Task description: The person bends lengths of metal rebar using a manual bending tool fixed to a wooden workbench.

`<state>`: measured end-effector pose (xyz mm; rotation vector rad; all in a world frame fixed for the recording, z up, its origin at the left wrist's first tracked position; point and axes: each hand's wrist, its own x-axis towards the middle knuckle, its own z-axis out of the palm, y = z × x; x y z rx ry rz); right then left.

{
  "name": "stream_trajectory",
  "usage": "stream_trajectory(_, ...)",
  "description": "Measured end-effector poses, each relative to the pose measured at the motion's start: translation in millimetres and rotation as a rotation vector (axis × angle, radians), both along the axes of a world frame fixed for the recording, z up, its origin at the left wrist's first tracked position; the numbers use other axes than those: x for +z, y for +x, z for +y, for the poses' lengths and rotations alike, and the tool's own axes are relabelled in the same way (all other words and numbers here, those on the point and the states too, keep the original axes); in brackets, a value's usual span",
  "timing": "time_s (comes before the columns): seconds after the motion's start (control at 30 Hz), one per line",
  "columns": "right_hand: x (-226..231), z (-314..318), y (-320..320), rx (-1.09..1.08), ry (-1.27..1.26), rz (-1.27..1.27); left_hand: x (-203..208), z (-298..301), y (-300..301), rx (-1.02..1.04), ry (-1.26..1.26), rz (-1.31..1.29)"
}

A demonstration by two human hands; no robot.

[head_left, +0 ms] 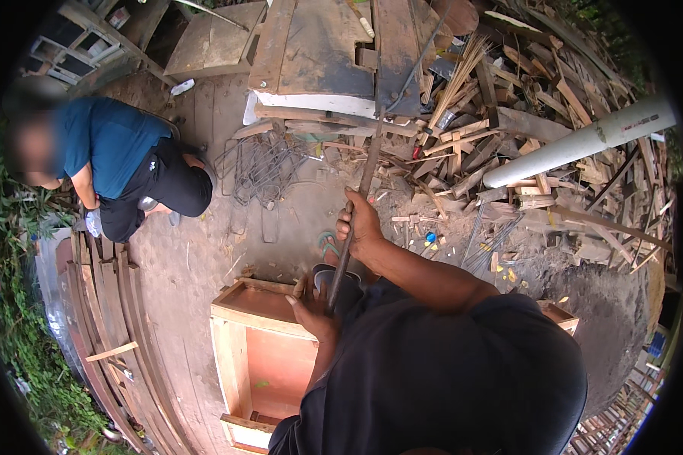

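Note:
A long dark metal bar (366, 171) slants from my lap up to the wooden bench (315, 45). My right hand (362, 225) is closed around its middle. Beside the bar's lower end is my left hand (313, 311), thumb and fingers apart, slightly blurred at the tips; whether the palm touches the bar cannot be made out. At the bench's edge the bar's far end meets a thin metal rod (419, 67), which runs on across the boards.
Below my left hand stands an open wooden box frame (231, 349). Bent wire pieces (262, 171) lie before the bench. Scrap wood (508, 98) and a white pipe (577, 144) fill the right. At left, a person in blue (118, 133) bends near long planks (106, 303).

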<state>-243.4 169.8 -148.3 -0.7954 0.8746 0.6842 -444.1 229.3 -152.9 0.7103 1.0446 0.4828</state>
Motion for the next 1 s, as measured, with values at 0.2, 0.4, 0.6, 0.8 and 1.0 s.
stream_trajectory(0.2,-3.5,40.7,15.5,-0.003,0.066,0.107,15.9,63.1,35.1,0.164,0.158,0.033)
stream_trajectory(0.4,-13.9,115.9,61.4,-0.055,0.271,0.101,11.1,197.8,122.9,0.327,0.504,0.109)
stream_trajectory(0.6,-11.2,182.9,143.3,-0.289,0.253,0.181,-5.2,310.8,283.9,0.292,0.638,0.053)
stream_trajectory(0.8,-8.4,200.9,245.5,-0.302,0.361,0.133,-45.6,375.5,472.2,0.091,0.571,-0.035)
stream_trajectory(1.0,-17.1,204.3,340.0,-0.635,0.469,0.048,-44.9,352.4,655.5,-0.084,0.663,-0.095)
